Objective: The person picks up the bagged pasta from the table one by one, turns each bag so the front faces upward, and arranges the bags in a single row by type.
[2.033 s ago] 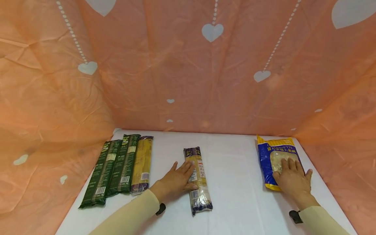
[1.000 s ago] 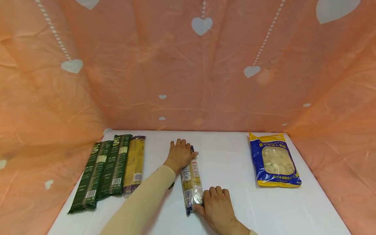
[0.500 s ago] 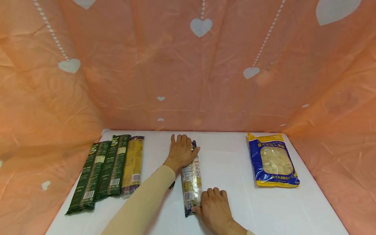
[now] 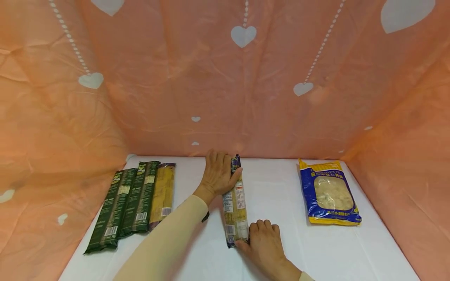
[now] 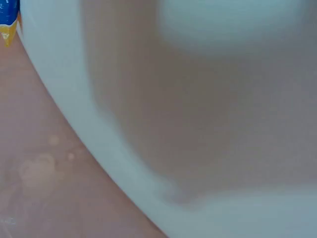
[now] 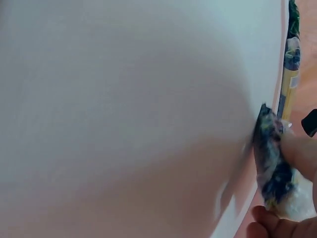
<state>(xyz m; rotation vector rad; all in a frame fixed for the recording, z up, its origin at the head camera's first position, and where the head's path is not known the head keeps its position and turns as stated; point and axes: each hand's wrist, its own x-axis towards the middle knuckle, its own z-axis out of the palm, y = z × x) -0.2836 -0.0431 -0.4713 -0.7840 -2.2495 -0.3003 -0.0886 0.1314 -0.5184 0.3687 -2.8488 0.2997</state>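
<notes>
A long clear packet of spaghetti (image 4: 234,210) with purple ends lies lengthwise on the white table between both hands. My left hand (image 4: 216,173) grips its far end, thumb on the right side and fingers on the left. At the near end my right hand (image 4: 263,244) pinches the packet's lower right corner with the thumb, the other fingers curled beside it. In the right wrist view the crinkled purple end (image 6: 272,158) of the packet sits between thumb and fingers (image 6: 277,225). Only a blurred dark shape fills much of the left wrist view.
To the left, two green pasta packets (image 4: 112,210) and a yellow spaghetti packet (image 4: 163,189) lie side by side. A blue and yellow pasta bag (image 4: 332,195) lies at the right. Orange cloth walls (image 4: 246,97) with white hearts enclose the white table (image 4: 281,187).
My right hand has left the blue bag and taken the packet's near end. My left hand has moved to the far end. The middle packet has shifted away toward the back wall.
</notes>
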